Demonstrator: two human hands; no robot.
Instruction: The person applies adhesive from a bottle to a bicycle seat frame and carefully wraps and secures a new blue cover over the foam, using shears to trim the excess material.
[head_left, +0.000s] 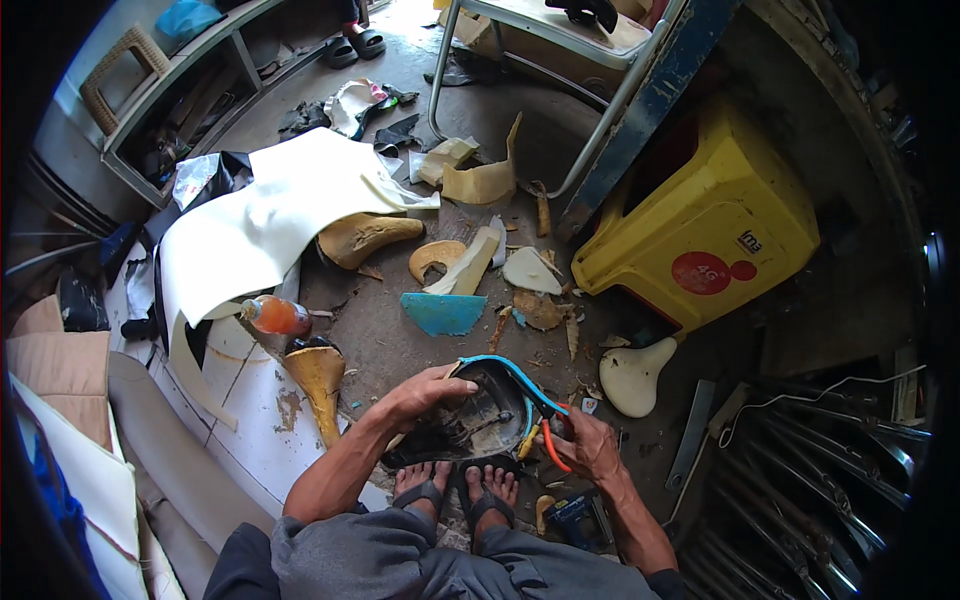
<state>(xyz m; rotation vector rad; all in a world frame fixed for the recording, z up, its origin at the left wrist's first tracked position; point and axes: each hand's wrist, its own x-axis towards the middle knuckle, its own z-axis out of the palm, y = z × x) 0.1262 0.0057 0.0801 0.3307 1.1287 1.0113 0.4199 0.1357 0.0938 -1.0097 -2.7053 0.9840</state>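
**Saddle held upside down, pliers at its rim**

The left hand [425,390] clamps the near edge of an upturned saddle [480,410], fingers curled over the rim, probably to steady it above the sandalled feet [455,490]; the right hand [590,445] is closed around orange-handled pliers [550,440], whose nose meets the saddle's right edge, where a blue cover [510,372] wraps over the rim; the grip suggests the cover is being pulled taut there. The shell's underside looks dark, hard and glossy, with metal rails; the cover is thin and pliable. Just right lies a white saddle [632,375], smooth and rounded; left, a tan foam saddle form [320,380] stands nose-down beside an orange bottle [275,315]. Farther out, foam offcuts [465,265] and a blue scrap [440,312] litter the dusty floor; a white sheet [260,220] curls at left, a yellow stool [715,225] lies tipped at right.
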